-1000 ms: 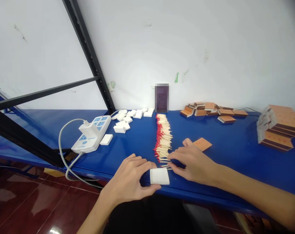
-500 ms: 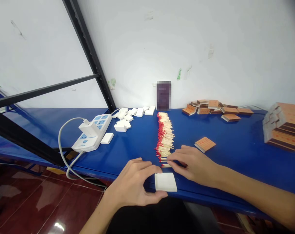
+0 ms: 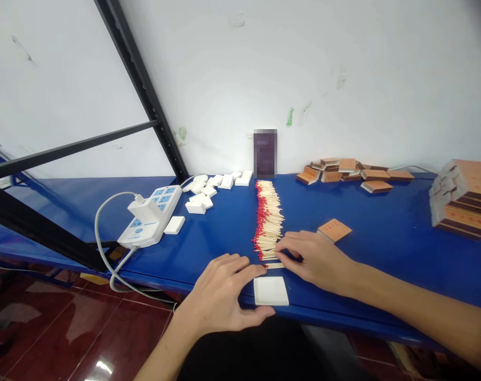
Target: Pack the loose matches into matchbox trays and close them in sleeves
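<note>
A shallow white matchbox tray (image 3: 271, 291) lies at the table's front edge, its inside facing up and bare. My left hand (image 3: 228, 288) curves around its left side, thumb and index finger spread apart near the front and back edges. Behind it a long row of matchsticks (image 3: 269, 222) runs toward the wall, red heads to the left. Thumb and index finger of my right hand (image 3: 309, 259) pinch at the pale ends of matchsticks at the row's near end. A few matchsticks (image 3: 273, 265) lie slightly apart, just behind the tray.
An orange matchbox sleeve (image 3: 334, 229) lies beyond my right hand. More matchbox sleeves (image 3: 331, 174) are heaped by the wall, with a wrapped stack (image 3: 468, 198) at far right. White trays (image 3: 200, 201) and a power strip (image 3: 151, 219) with a cable sit left. A black post (image 3: 145, 90) slants upward.
My left index finger has lifted off the tray's back edge, widening the grasp. My right hand has shifted slightly, still at the row's near end.
</note>
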A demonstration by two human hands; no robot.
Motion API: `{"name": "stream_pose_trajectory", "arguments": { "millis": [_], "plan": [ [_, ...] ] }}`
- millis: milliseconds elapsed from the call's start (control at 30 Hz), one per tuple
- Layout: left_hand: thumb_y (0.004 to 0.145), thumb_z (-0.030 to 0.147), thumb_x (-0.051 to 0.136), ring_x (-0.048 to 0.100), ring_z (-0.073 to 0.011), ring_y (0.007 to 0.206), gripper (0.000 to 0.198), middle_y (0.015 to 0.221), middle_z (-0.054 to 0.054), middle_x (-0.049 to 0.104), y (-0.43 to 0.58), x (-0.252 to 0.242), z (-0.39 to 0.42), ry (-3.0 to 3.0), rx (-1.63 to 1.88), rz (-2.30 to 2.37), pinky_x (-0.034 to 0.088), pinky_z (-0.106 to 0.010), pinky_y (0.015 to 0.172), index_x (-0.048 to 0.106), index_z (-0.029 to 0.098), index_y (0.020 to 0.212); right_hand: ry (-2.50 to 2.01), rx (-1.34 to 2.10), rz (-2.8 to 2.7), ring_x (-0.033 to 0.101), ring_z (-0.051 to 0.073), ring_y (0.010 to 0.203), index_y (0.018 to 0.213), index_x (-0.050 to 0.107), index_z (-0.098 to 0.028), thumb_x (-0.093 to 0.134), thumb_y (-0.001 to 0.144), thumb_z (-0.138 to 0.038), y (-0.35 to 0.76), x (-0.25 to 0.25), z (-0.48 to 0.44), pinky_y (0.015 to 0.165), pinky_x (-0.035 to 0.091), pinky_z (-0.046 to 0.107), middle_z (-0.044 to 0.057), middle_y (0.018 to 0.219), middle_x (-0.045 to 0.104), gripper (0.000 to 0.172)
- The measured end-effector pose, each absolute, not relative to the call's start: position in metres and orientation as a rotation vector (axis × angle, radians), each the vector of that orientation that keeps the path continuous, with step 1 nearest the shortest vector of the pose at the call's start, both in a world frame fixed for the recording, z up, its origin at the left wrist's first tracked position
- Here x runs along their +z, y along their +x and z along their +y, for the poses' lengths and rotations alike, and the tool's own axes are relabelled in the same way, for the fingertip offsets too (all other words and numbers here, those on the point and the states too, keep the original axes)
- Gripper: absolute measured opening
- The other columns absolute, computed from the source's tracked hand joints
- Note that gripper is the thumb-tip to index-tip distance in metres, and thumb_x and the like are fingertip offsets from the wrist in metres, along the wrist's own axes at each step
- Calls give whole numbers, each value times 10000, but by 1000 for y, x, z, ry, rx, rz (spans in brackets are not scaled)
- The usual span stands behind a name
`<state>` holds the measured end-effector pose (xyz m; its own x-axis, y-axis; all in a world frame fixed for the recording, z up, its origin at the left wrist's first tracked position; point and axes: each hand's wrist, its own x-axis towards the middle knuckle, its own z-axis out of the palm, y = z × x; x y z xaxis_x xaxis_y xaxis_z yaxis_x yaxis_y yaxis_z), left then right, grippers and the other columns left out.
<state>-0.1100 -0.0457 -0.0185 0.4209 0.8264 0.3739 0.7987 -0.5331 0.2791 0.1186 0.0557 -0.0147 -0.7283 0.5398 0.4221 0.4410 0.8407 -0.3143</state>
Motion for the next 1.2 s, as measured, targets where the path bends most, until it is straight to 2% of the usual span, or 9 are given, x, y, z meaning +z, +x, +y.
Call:
{"name": "stream_pose_trajectory", "arguments": {
  "millis": [300,467,667,1067,1200],
  "plan": [
    [770,527,767,699,-273,961,470,997,-32,721,-109,-17,-45,2604,704,1459,501,-461,964,663,250,1135,-757,296,-2487,499,138,590,914,669,-181,529,966,-199,121,-12,59,610,355,276,-15,672,567,151],
    [767,525,771,698,-262,923,469,976,-28,721,-109,-15,-46,2612,702,1448,495,-443,940,661,246,1127,-567,357,-2556,546,134,628,854,659,-184,518,947,-172,124,-6,54,597,356,269,0,727,631,169],
    [794,487,755,693,-225,846,383,865,-3,704,-109,-13,-44,2643,703,1390,486,-388,886,669,237,1071,-471,356,-2618,533,125,595,845,683,-189,548,944,-212,126,-4,50,590,342,270,-12,683,613,169],
    [793,474,755,696,-233,853,399,890,-24,714,-108,-12,-44,2617,660,1407,491,-405,922,690,225,1098,-489,408,-2637,524,116,543,778,707,-197,570,917,-179,124,-6,51,617,357,275,-37,581,584,197],
    [793,490,755,700,-231,823,449,869,-27,709,-109,-12,-44,2628,660,1405,499,-413,909,699,228,1153,-465,391,-2632,542,128,557,870,753,-212,565,933,-193,125,-7,52,630,364,282,-33,577,600,198]
  ]
}}
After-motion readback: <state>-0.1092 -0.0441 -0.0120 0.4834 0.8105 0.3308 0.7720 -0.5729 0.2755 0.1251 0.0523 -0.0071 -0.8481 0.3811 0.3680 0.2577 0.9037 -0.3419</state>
